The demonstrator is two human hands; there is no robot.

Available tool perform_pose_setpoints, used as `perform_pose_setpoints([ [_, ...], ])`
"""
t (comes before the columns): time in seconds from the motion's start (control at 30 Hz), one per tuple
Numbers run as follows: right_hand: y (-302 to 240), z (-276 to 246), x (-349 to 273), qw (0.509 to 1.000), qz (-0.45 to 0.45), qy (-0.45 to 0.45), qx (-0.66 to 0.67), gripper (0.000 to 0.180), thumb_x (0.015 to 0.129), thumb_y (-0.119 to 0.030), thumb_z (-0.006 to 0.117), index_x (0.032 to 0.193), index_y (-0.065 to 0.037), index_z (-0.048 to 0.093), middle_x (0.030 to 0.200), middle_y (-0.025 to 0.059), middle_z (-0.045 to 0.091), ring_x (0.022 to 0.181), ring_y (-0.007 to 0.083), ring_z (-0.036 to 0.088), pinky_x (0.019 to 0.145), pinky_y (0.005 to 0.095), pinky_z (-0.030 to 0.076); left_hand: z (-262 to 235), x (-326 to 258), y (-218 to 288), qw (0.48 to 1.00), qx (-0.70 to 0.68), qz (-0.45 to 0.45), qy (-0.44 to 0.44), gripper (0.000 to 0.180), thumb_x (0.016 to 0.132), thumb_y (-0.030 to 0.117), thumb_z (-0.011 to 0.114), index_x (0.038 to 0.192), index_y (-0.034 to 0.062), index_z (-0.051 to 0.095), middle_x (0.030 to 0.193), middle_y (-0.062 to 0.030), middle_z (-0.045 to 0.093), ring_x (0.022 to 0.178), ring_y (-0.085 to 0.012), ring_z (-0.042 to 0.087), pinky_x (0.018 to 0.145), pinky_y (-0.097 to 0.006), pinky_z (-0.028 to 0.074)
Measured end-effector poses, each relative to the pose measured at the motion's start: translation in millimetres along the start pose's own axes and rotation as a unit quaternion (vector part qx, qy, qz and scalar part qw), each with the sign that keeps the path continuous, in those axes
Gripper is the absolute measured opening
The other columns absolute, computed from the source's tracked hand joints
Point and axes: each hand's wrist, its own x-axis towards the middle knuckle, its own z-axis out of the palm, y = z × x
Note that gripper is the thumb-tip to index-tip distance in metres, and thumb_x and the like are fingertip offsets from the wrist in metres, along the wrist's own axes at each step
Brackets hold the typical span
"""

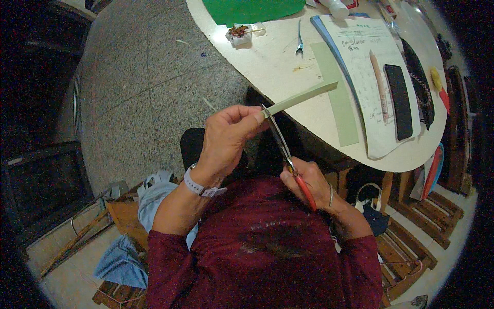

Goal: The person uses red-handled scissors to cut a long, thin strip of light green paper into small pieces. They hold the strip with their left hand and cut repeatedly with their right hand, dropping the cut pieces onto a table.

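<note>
Between the thumb and fingers of my left hand (230,131) is one end of a narrow pale green paper strip (303,96). The strip reaches out to the right, over the table's edge. My right hand (307,183) grips a pair of scissors (280,141) by red handles. Their blades point up and left, with the tips at the strip close to my left fingertips. Whether the blades are parted is hard to make out. A wider pale green paper piece (339,110) lies flat on the table beyond the strip's far end.
The white table (272,62) has a curved edge. On it are a notepad (368,67), a black phone (399,101), a pencil (377,77), a green sheet (252,9) and a small holder of brown bits (239,33). Wooden slatted stools (422,216) stand at right.
</note>
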Motion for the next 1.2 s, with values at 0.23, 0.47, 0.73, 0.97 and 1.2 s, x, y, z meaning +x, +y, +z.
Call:
perform_pose_setpoints([
  [0.23, 0, 1, 0, 0.999, -0.001, 0.022, -0.025, 0.026, 0.085, -0.022, 0.061, 0.074, -0.001, 0.053, 0.058, 0.013, 0.056, 0.05, 0.023, 0.058, 0.05, 0.0363, 0.047, 1, 3, 0, 1.0, -0.007, 0.005, -0.004, 0.022, 0.087, 0.012, 0.063, 0.098, -0.0068, 0.061, 0.092, -0.0107, 0.065, 0.083, -0.0156, 0.063, 0.079, -0.027, 0.052],
  [0.47, 3, 2, 1, 0.999, 0.016, 0.017, -0.029, 0.024, 0.086, -0.022, 0.06, 0.075, -0.001, 0.053, 0.058, 0.0125, 0.056, 0.05, 0.0229, 0.058, 0.05, 0.0363, 0.047, 3, 2, 6, 1.0, -0.001, -0.006, 0.0, 0.021, 0.087, 0.011, 0.063, 0.097, -0.0067, 0.061, 0.093, -0.0104, 0.064, 0.085, -0.0156, 0.063, 0.08, -0.027, 0.052],
  [0.73, -3, -3, 3, 0.99, 0.058, -0.091, 0.093, 0.027, 0.09, -0.032, 0.052, 0.087, -0.006, 0.047, 0.069, 0.0025, 0.049, 0.061, 0.0125, 0.047, 0.054, 0.0295, 0.04, -7, 1, 10, 0.999, -0.008, -0.022, -0.022, 0.019, 0.087, 0.011, 0.063, 0.096, -0.0056, 0.061, 0.097, -0.0105, 0.064, 0.086, -0.0161, 0.063, 0.082, -0.029, 0.052],
  [0.97, -12, 0, 3, 0.994, 0.023, -0.099, 0.026, 0.026, 0.089, -0.029, 0.055, 0.09, -0.004, 0.048, 0.07, 0.0071, 0.05, 0.063, 0.0185, 0.049, 0.059, 0.0331, 0.043, -21, -9, 5, 0.999, -0.01, -0.014, -0.046, 0.017, 0.085, 0.009, 0.064, 0.094, -0.0053, 0.063, 0.097, -0.0101, 0.065, 0.086, -0.0146, 0.063, 0.083, -0.027, 0.051],
  [1.2, -15, 8, 4, 0.994, 0.012, -0.109, 0.004, 0.028, 0.088, -0.03, 0.054, 0.089, -0.003, 0.047, 0.07, 0.0072, 0.047, 0.063, 0.0195, 0.045, 0.06, 0.0338, 0.041, -31, -20, 2, 0.999, 0.022, 0.01, -0.041, 0.012, 0.081, 0.008, 0.066, 0.086, -0.0035, 0.066, 0.097, -0.0076, 0.065, 0.085, -0.0127, 0.061, 0.08, -0.025, 0.048],
])
